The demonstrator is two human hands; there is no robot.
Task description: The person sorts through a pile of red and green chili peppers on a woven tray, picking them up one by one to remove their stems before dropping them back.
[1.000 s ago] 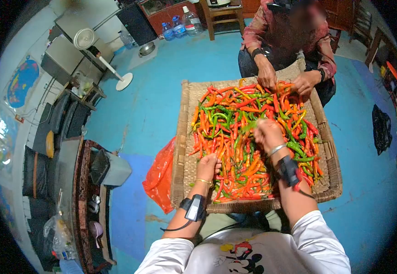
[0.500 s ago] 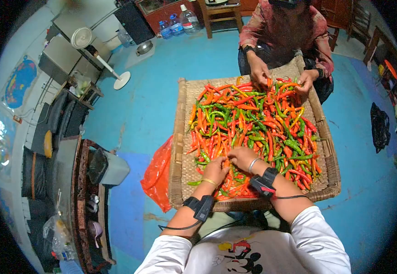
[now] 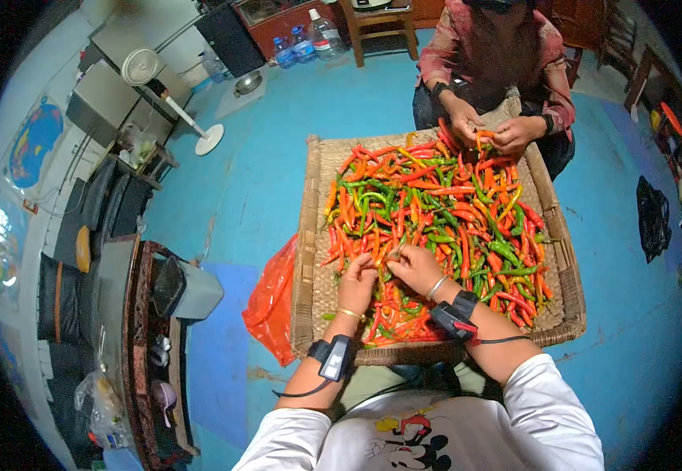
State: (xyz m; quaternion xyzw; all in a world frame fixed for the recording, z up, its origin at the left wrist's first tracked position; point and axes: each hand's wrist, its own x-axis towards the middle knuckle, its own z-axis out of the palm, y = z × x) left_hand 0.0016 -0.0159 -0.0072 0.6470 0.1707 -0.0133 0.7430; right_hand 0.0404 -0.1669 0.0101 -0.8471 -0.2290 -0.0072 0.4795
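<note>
Chilies (image 3: 451, 211), red, orange and green, lie loose in a woven tray (image 3: 306, 235) in front of the wearer. Spread is thick over the middle; bare weave shows along the left and right edges.

Left hand (image 3: 357, 284) over the tray's near left part, fingers bent and drawn close together. Right hand (image 3: 417, 271) just beside it, fingers curled inward, tips toward the left hand. Something thin and dull green shows by the right fingertips, perhaps a stem; too small to be sure. Cannot tell whether either set of fingers is clamped on a chili or merely closed near one. A narrow gap seems to part the two hands.

Across the tray, a co-worker (image 3: 506, 63) in a patterned pink top has both hands over the far right corner, an orange chili (image 3: 484, 134) between them.

Step in hand, as I judge it: close two-handed fingertip work on small pieces, probably single chilies, just above the heap. Next move would call for a fine pinch on one piece with the other hand steadying, and enough lift to keep neighbours from tangling.

Red bag (image 3: 272, 304) on the floor (image 3: 239, 188), against the tray's left side in this view. Cuffed devices with cables on both wearer's forearms; the cables could snag on the near rim.
</note>
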